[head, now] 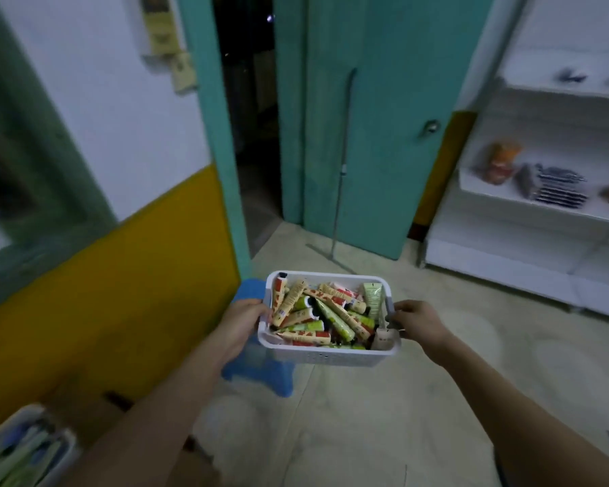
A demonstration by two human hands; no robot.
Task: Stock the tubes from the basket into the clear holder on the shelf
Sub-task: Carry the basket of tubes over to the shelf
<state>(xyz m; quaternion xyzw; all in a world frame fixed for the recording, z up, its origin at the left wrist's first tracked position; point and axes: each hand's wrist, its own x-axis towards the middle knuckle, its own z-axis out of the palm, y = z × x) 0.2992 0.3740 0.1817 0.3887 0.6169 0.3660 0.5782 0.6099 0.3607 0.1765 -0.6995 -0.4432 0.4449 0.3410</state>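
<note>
Both hands, left and right, apparently curled round the rims of white basket heaped with tubes.

You hold a white perforated basket of cream, red-spotted and lime-green tubes. A blue stool sits beneath it; far ahead stands a teal door, a yellow-and-white wall left, white shelves right.

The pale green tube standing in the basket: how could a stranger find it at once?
Find the white perforated plastic basket held between the left hand and right hand. Look at its far right corner. The pale green tube stands nearly upright there, while the cream, red-patterned tubes lie piled aslant.
</note>
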